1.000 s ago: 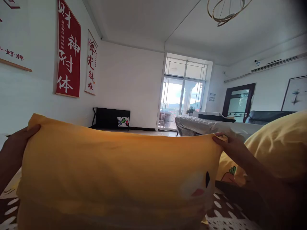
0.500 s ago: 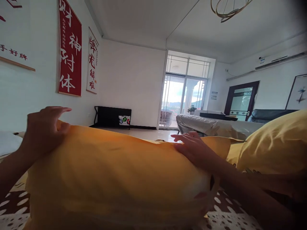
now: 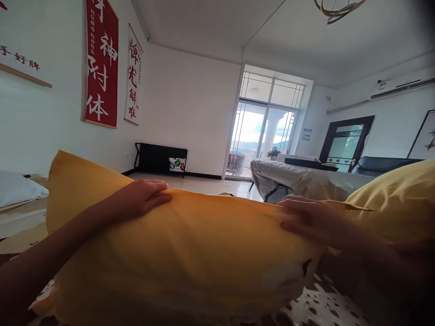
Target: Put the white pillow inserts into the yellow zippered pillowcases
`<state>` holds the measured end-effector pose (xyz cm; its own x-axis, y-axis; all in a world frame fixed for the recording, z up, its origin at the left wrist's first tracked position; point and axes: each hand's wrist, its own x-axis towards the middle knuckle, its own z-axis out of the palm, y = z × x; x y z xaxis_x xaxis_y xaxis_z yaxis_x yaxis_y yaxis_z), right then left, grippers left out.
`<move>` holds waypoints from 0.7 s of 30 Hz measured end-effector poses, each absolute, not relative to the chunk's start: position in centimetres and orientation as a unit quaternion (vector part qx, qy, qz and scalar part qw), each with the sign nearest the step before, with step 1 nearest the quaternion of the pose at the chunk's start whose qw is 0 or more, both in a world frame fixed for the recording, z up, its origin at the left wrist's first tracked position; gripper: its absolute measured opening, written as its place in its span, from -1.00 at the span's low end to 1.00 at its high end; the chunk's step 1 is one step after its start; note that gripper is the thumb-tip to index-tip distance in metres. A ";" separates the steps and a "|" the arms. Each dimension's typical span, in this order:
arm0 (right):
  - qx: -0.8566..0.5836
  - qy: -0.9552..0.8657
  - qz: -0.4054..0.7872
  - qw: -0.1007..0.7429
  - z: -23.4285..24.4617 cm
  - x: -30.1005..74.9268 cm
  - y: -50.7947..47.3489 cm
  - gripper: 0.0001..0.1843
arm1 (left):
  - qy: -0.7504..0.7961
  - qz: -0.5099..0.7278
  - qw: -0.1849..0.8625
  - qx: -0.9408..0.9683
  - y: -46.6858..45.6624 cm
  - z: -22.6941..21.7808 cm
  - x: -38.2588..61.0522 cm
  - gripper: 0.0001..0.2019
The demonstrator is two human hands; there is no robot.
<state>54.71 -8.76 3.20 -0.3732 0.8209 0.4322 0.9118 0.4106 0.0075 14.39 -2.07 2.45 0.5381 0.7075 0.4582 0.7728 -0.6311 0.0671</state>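
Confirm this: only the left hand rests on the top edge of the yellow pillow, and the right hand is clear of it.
Not right. In the head view the right hand also lies on the top edge of the yellow pillow, towards its right end. The left hand does rest there, as stated.

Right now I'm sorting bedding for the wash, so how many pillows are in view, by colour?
Yellow: 2, the yellow pillow under the left hand and right hand, and the second yellow pillow at the right.
White: 1, the white pillow at far left.
Total: 3
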 end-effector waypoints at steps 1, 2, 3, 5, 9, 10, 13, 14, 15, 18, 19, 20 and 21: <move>-0.537 -0.814 -0.127 0.181 3.0 54.6 -8.7 -0.69 | -0.419 -0.227 0.084 -0.875 -2.0 2.4 14.5 -0.59; -0.543 -0.811 -0.128 0.175 2.7 54.4 -8.5 -0.74 | -0.418 -0.225 0.100 -0.875 -2.0 2.3 14.8 -0.60; -0.550 -0.809 -0.128 0.165 2.4 54.1 -8.1 -0.79 | -0.422 -0.219 0.118 -0.872 -2.0 2.3 15.2 -0.62; -0.568 -0.801 -0.129 0.139 1.7 53.3 -7.1 -0.87 | -0.435 -0.201 0.153 -0.864 -2.0 2.3 16.0 -0.67; -0.606 -0.764 -0.164 0.147 1.3 52.4 -5.9 -0.96 | -0.470 -0.181 0.152 -0.850 -2.4 2.2 16.8 -0.76; -0.608 -0.756 -0.174 0.171 1.6 52.4 -6.1 -0.96 | -0.482 -0.181 0.139 -0.846 -2.7 2.2 16.7 -0.75; -0.586 -0.740 -0.198 0.262 3.2 52.5 -7.8 -0.90 | -0.516 -0.193 0.130 -0.824 -3.8 2.6 15.8 -0.70; -0.574 -0.735 -0.211 0.293 3.9 52.5 -8.5 -0.91 | -0.523 -0.204 0.148 -0.814 -4.1 2.9 15.5 -0.68; -0.562 -0.728 -0.228 0.321 4.6 52.4 -9.0 -0.93 | -0.524 -0.220 0.181 -0.803 -4.4 3.2 15.1 -0.67; -0.532 -0.718 -0.299 0.335 6.2 51.8 -9.3 -0.90 | -0.493 -0.280 0.314 -0.761 -4.6 3.8 14.9 -0.68; -0.527 -0.724 -0.322 0.308 6.4 51.4 -8.9 -0.88 | -0.482 -0.292 0.339 -0.753 -4.5 3.8 15.0 -0.70; -0.523 -0.735 -0.334 0.274 6.3 50.9 -8.4 -0.85 | -0.476 -0.295 0.342 -0.755 -4.2 3.7 15.3 -0.71; -0.518 -0.752 -0.330 0.240 5.9 50.4 -7.8 -0.80 | -0.475 -0.288 0.323 -0.766 -3.8 3.4 15.7 -0.72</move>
